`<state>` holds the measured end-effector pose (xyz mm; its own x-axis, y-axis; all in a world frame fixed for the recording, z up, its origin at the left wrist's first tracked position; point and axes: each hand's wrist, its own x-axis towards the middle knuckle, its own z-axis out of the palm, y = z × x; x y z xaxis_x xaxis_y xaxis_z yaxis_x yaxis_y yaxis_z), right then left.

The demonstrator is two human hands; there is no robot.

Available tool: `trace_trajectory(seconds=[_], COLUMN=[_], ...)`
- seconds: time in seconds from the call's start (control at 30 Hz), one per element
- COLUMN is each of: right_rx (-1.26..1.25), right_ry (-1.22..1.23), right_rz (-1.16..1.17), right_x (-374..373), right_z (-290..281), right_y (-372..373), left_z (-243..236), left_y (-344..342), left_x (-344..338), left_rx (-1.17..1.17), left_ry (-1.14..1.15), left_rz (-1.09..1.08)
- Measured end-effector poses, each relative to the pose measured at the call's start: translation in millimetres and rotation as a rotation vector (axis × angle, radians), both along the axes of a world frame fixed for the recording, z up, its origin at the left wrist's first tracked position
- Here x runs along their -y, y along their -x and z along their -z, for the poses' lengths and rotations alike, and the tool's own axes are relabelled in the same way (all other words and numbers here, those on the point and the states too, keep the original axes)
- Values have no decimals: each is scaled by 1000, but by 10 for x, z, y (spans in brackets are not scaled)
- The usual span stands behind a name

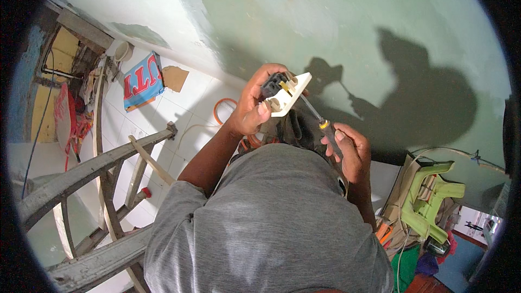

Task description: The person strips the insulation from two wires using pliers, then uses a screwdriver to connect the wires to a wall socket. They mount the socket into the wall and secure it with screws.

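My left hand (pixel 255 103) grips a white electrical wall plate (pixel 293 96) up in front of me, tilted, with its back side partly showing. A black block (pixel 272 84) and a small brass-coloured piece sit at the back of the plate, against my left fingers. My right hand (pixel 350 149) is wrapped round the dark handle of a screwdriver (pixel 313 110) with a yellow ring. Its shaft points up and left to the plate's front side; the tip is hidden by the plate.
A worn ladder (pixel 103 165) stands on my left over a white tiled floor (pixel 190 97). A blue printed sheet (pixel 143 83) and brown cardboard (pixel 175 78) lie beyond it. Ahead rises a green wall (pixel 304 16). At right, a light-green plastic stool (pixel 429 198) lies among clutter.
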<state>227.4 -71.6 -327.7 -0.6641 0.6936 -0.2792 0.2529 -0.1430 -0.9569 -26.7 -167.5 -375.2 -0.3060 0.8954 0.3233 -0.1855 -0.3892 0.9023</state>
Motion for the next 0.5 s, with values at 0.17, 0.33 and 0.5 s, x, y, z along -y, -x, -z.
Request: trace_trajectory(seconds=[0.17, 0.33, 0.5], right_rx=[-145, -85, -124], right_ry=[-862, -27, -601], right_rz=[-67, -15, -80], right_x=[-68, 115, 57], right_z=[127, -15, 115], right_y=[31, 58, 47], left_z=[97, -33, -87], left_y=[11, 0, 2], left_x=[20, 36, 59], left_rx=[19, -76, -139], left_ry=[8, 56, 98], left_rz=[5, -34, -66])
